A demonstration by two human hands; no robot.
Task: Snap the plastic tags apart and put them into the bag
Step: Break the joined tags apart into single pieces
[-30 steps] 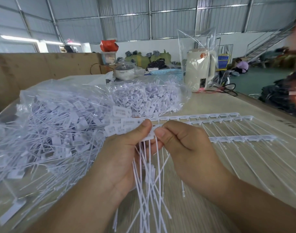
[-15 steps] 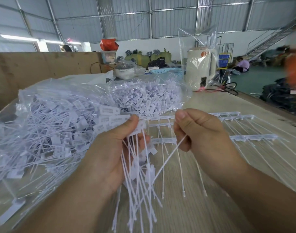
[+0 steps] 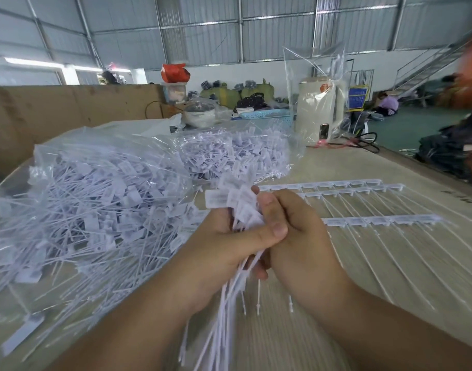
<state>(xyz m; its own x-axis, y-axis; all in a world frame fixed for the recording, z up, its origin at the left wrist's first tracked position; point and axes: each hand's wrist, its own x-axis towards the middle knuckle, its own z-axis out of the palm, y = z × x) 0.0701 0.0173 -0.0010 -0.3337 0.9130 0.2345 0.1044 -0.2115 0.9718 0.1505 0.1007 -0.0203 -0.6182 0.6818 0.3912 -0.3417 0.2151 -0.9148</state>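
Left hand (image 3: pixel 224 247) curled round tag bundle (image 3: pixel 240 207), thumb laid across at 3 o'clock, tails hanging toward 6. Right hand (image 3: pixel 301 236) pressed against left from 3 o'clock, fingers curled onto same bundle. Bundle held above table (image 3: pixel 336 162), centre frame. Bag (image 3: pixel 95 199) of loose tags at 9 o'clock, second bag (image 3: pixel 234 151) at 12. Unsnapped strips (image 3: pixel 376 220) flat at 3 o'clock. Print on tag heads too small to read.
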